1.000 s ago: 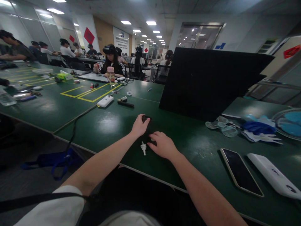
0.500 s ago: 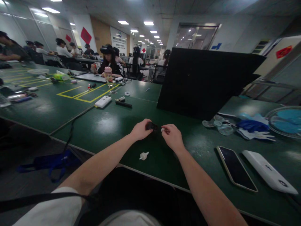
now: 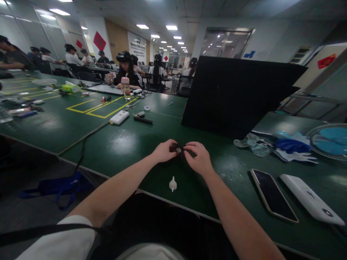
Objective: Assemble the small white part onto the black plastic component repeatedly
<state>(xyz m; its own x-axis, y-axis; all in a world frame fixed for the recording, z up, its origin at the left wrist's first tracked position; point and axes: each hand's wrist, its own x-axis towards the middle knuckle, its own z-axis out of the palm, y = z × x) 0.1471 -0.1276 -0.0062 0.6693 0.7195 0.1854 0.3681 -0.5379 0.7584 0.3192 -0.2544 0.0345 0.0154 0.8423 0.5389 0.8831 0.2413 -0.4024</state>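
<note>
My left hand (image 3: 164,151) is closed around a small dark part (image 3: 173,147), held just above the table. A pale round piece (image 3: 178,150) shows at the end of that part facing me. From the other side, my right hand (image 3: 199,157) pinches at the dark part's right edge; its fingertips seem to touch it, though what lies between them is too small to make out. Nearer to me on the green table (image 3: 151,177) lies a white plastic fitting (image 3: 172,184), with a thin nozzle at each end, apart from both hands.
A large black panel (image 3: 230,97) stands behind my hands. On the right are a phone (image 3: 273,195), a white power bank (image 3: 311,200), gloves (image 3: 295,153) and a blue fan (image 3: 330,139). Another white device (image 3: 119,117) and a black bar (image 3: 142,120) lie ahead. A person (image 3: 128,74) sits across.
The white fitting on the table has turned and shifted slightly right. My right fingers have moved left to the dark part. The white piece they held no longer shows in them.
</note>
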